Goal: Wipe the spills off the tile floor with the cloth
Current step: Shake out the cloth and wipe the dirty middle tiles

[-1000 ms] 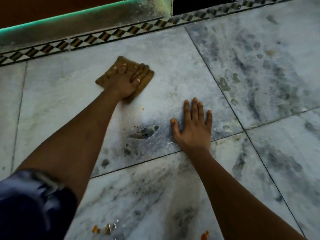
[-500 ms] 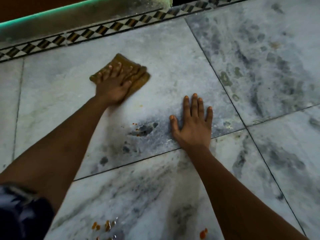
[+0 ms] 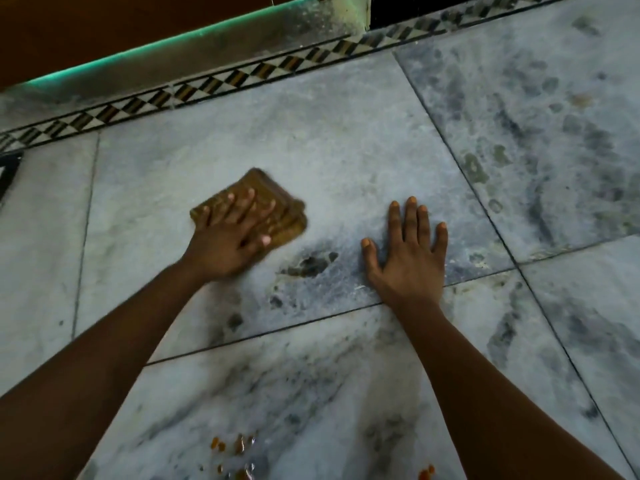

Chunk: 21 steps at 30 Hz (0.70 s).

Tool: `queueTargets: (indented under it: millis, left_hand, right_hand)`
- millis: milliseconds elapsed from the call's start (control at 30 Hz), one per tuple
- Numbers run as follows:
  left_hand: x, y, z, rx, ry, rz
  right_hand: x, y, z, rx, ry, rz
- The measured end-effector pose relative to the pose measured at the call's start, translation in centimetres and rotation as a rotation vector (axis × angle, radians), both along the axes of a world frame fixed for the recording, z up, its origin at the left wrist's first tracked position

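Left hand (image 3: 231,242) flat, fingers spread, pressing folded brown cloth (image 3: 266,206) onto tile floor (image 3: 346,161), right hand (image 3: 408,258) flat and empty just beside dark stain (image 3: 308,265), orange spills (image 3: 235,448) near bottom edge.

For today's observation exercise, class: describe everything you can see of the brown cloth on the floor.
The cloth is mustard-brown with a ribbed or woven look, folded into a thick, roughly square pad whose layered edges show on its right side. It lies flat on the grey marbled tile floor, beyond a dark stain. The left hand presses on it with fingers spread, covering its near part. Its edges look slightly blurred. The right hand rests on the floor apart from it.
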<state>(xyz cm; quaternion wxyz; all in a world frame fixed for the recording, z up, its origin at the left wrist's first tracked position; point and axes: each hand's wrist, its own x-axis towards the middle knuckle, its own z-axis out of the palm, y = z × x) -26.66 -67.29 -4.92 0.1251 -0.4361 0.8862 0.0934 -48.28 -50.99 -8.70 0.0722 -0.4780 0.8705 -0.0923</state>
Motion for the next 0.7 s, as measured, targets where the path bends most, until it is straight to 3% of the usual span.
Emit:
queueTargets:
  millis: [133,267,400,533,700]
  left_hand:
    - [-5.0,-0.4,-0.1,0.064,0.008,0.175]
    - [-5.4,5.6,0.1,0.054,0.006,0.039]
    - [0.0,10.4,0.4,0.037,0.021,-0.052]
    - [3.4,8.0,0.8,0.071,-0.037,0.085]
    - [-2.1,5.8,1.1,0.154,-0.054,0.223]
  right_hand:
    - [0.1,0.0,0.1,-0.030,0.004,-0.006]
    - [0.0,-0.2,0.0,-0.056,0.022,-0.020]
    - [-0.1,0.1,0.1,-0.025,0.008,-0.008]
    - [0.1,1.0,0.5,-0.065,-0.016,0.092]
    - [4.9,4.6,0.4,-0.090,-0.025,0.107]
